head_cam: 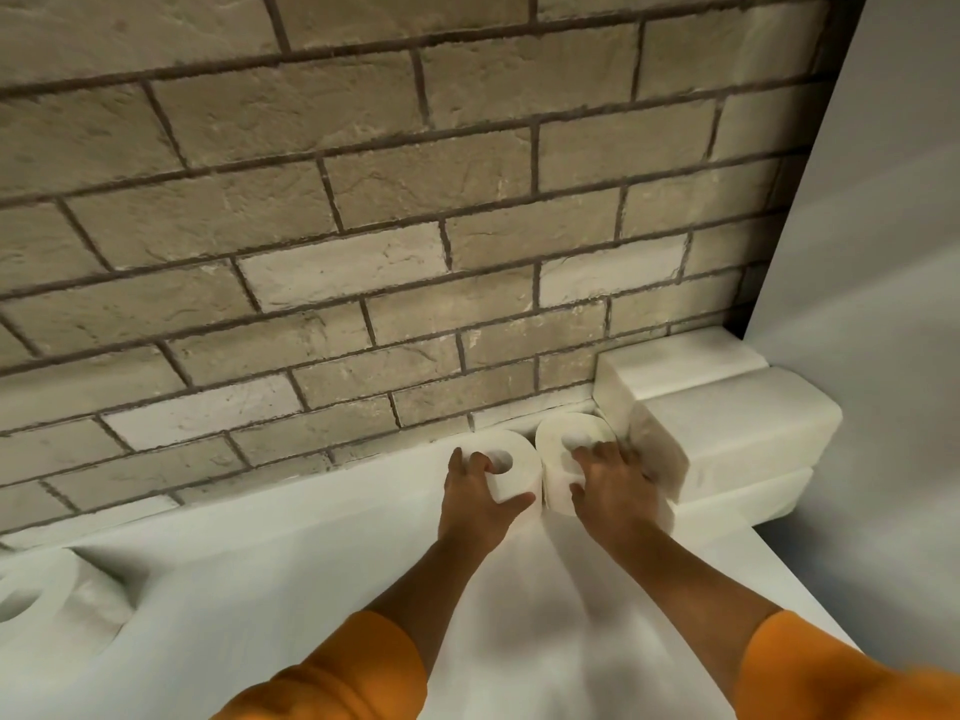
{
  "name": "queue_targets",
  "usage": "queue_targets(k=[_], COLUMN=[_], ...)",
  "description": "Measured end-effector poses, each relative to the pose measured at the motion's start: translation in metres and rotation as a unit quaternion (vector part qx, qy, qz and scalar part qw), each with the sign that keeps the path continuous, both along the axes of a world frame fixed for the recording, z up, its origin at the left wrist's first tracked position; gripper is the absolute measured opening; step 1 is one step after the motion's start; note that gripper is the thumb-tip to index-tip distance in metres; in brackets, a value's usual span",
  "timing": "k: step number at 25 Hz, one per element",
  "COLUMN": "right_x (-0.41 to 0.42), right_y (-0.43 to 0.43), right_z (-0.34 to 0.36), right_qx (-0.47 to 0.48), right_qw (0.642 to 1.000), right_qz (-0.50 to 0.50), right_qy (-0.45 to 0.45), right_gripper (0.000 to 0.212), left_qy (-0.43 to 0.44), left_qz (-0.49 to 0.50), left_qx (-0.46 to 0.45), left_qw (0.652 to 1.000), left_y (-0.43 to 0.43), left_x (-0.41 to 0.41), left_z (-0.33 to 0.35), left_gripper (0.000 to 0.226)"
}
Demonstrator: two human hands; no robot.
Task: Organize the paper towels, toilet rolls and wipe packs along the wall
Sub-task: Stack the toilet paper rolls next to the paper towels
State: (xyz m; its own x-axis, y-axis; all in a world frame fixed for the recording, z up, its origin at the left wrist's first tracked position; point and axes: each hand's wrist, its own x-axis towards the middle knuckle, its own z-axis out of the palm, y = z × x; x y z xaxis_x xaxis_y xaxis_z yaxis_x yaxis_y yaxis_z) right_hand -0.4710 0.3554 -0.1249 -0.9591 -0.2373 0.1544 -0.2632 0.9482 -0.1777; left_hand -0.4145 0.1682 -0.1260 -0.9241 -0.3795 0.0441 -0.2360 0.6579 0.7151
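Two white toilet rolls stand upright side by side at the foot of the brick wall (363,226). My left hand (480,493) grips the left roll (514,467), with fingers over its top into the core hole and the thumb against its near side. My right hand (610,485) grips the right roll (563,441) the same way, fingertips at its core. Right of them, white paper packs (727,423) are stacked in the corner, touching the right roll.
Everything rests on a white surface (322,579). More white rolls (41,600) lie at its far left, blurred. A plain grey wall (883,252) closes the right side, and the surface's right edge runs behind my right arm.
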Motion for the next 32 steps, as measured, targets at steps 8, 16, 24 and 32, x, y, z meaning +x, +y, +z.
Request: queue_targets(k=[8, 16, 24, 32], right_x=[0.013, 0.079, 0.170, 0.261], right_y=[-0.013, -0.038, -0.117, -0.262], right_z=[0.027, 0.061, 0.078, 0.082], right_qx=[0.012, -0.105, -0.196, -0.209], right_qw=[0.997, 0.994, 0.971, 0.948], right_qz=[-0.025, 0.012, 0.085, 0.176], right_qy=[-0.076, -0.033, -0.105, -0.162], right_gripper=[0.066, 0.044, 0.030, 0.019], left_qy=[-0.037, 0.026, -0.007, -0.038], left_qz=[0.020, 0.067, 0.126, 0.195], left_qx=[-0.024, -0.005, 0.067, 0.054], left_qw=[0.999, 0.997, 0.990, 0.979], left_y=[0.005, -0.023, -0.109, -0.246], left_x=[0.011, 0.091, 0.216, 0.348], left_z=[0.024, 0.065, 0.065, 0.064], left_gripper=[0.084, 0.022, 0.017, 0.019])
